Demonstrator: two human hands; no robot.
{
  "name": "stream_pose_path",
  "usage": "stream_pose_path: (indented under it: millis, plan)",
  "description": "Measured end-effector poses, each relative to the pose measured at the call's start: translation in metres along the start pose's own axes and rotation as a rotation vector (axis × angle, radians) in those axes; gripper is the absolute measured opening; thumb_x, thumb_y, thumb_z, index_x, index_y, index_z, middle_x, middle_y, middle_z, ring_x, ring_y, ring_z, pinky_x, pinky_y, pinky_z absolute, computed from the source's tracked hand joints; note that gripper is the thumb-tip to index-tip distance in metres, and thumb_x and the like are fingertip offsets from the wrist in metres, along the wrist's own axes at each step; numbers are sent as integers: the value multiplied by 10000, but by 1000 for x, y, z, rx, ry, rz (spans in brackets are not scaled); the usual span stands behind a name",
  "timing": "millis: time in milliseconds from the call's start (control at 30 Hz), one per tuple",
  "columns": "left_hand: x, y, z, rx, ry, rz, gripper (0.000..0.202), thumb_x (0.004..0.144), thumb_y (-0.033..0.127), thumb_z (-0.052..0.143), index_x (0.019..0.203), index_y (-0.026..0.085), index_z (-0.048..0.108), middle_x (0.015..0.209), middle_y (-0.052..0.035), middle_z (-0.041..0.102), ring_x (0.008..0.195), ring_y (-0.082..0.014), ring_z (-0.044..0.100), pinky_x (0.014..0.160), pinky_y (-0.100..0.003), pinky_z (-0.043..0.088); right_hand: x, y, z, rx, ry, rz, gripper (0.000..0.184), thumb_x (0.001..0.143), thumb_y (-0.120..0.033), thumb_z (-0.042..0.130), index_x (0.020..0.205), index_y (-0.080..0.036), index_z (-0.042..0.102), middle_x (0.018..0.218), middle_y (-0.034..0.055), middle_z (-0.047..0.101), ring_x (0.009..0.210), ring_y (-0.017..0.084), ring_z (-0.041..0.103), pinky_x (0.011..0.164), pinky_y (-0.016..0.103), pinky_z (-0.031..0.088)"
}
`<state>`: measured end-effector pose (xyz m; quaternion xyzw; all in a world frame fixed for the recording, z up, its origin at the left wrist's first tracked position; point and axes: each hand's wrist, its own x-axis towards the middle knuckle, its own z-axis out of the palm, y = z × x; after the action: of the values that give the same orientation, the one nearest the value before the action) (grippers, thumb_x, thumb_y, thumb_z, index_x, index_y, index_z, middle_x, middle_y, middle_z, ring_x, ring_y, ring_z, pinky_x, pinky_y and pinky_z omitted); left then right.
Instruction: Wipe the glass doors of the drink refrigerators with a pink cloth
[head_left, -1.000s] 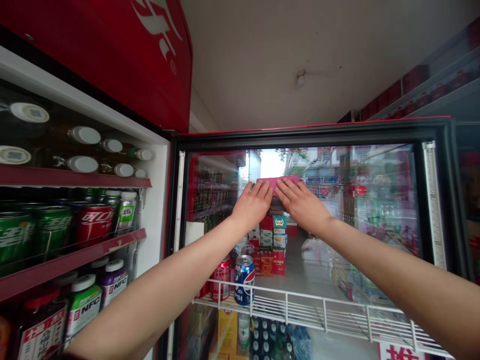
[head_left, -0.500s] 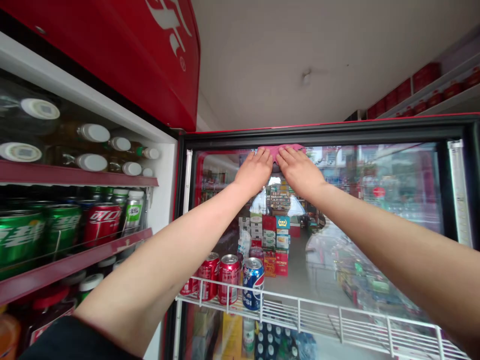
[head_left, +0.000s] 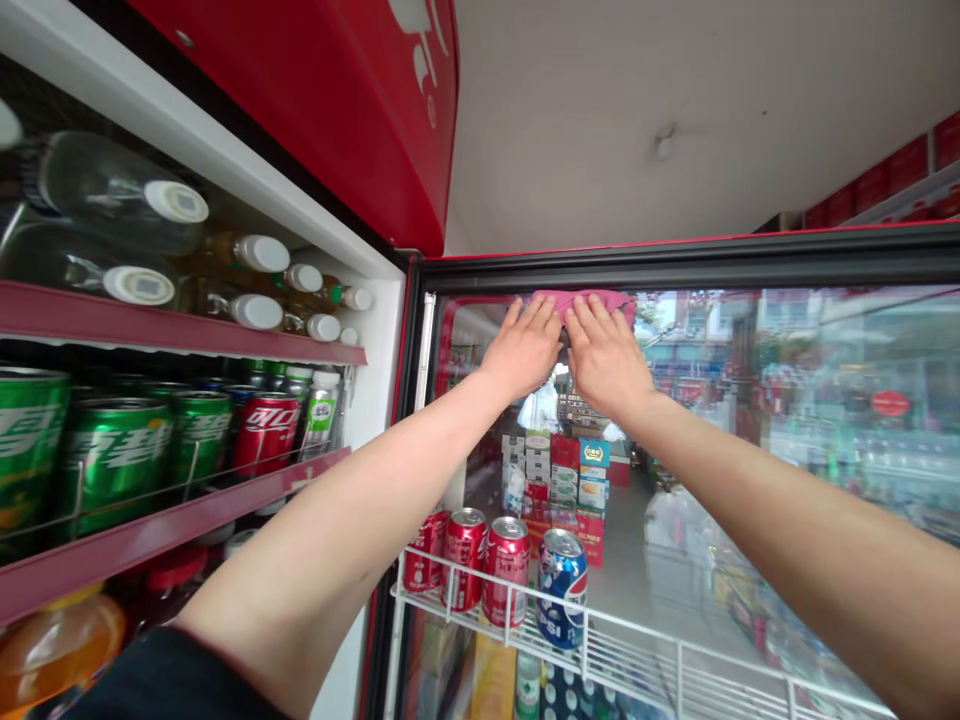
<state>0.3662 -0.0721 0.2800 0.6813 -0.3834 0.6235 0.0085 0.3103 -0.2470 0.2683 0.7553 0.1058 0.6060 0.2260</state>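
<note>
- Black door frame (head_left: 675, 258) of a glass-fronted drinks cooler runs just above the hands, leaving little room upward; open glass stretches well to the right, while the frame's left upright stands nearer.
- Pink folded cloth (head_left: 583, 305) lies flat against the top of the clear glass pane (head_left: 825, 400), just under the upper frame rail.
- Left hand (head_left: 523, 350) and right hand (head_left: 606, 358) press side by side on the cloth's lower edge, nearly touching each other; their fingers (head_left: 534, 318) are spread flat, not pinching.
- Below the forearms, a white wire rack (head_left: 600, 630) holds red Coca-Cola cans (head_left: 507, 572) and a blue Pepsi can (head_left: 562, 590).
- To the left, under a glossy red canopy (head_left: 300, 90), a dark red shelf (head_left: 150, 335) carries clear plastic bottles (head_left: 112, 190), with green cans (head_left: 112, 460) beneath it.
</note>
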Motion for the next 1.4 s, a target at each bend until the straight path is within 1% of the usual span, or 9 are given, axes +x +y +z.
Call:
stream_pose_path:
  millis: [133,267,500,700,900,1000,1100,1267,1400]
  plan:
    - [-12,-22,2,15,-19,-20,487,1107,244,480,1535,30,573,1736,-239,458,1671,-345,361,1386,-564,248,14,-20,10,24,-5,-20,613,1076,-184,412,1646,39,448,1764,267,371,1669,423,294,1336,659,265]
    - [-26,-42,5,43,-26,-43,492,1103,218,478,1545,18,558,1743,-246,444,1671,-355,359,1386,-566,254,28,-38,18,45,6,-45,612,1077,-176,394,1651,28,453,1762,261,378,1664,423,311,1332,653,274]
    - [-49,-76,3,73,-65,-99,486,1101,181,430,1547,31,552,1740,-249,444,1675,-333,357,1383,-577,274,52,-75,27,11,-42,-89,610,1100,-178,372,1669,38,419,1768,256,368,1656,441,320,1333,632,287]
    - [-60,-100,2,126,-64,-111,471,1094,156,413,1513,16,576,1722,-241,479,1660,-341,385,1387,-544,281,68,-95,38,18,-48,-117,620,1095,-178,354,1681,19,406,1776,247,357,1662,430,311,1333,638,286]
    - [-67,-116,4,124,-66,-144,475,1091,162,405,1511,17,573,1709,-254,490,1662,-345,380,1389,-570,267,82,-108,42,69,-74,-140,644,1082,-182,341,1687,35,384,1791,258,315,1678,434,267,1343,649,261]
    - [-70,-124,5,117,-71,-161,489,1092,148,377,1527,26,563,1713,-254,485,1666,-330,376,1393,-567,256,88,-115,47,97,-47,-143,649,1071,-172,322,1677,46,393,1783,263,331,1681,428,261,1344,654,257]
    - [-72,-131,6,120,-85,-182,508,1086,129,347,1542,32,550,1735,-245,457,1674,-317,361,1402,-538,232,94,-120,56,127,-10,-151,663,1057,-180,336,1688,14,390,1778,249,353,1680,414,272,1342,659,252]
    - [-74,-133,8,61,-75,-219,541,1073,117,291,1546,80,550,1782,-204,396,1702,-277,298,1414,-541,178,98,-125,64,184,45,-142,712,1031,-180,361,1722,-11,326,1769,255,370,1678,430,271,1336,674,224]
    - [-77,-131,13,-1,-52,-258,564,1061,122,283,1565,111,535,1788,-179,398,1708,-257,281,1417,-543,155,95,-130,63,206,41,-124,715,1003,-152,371,1693,37,347,1760,283,366,1677,449,259,1334,686,208]
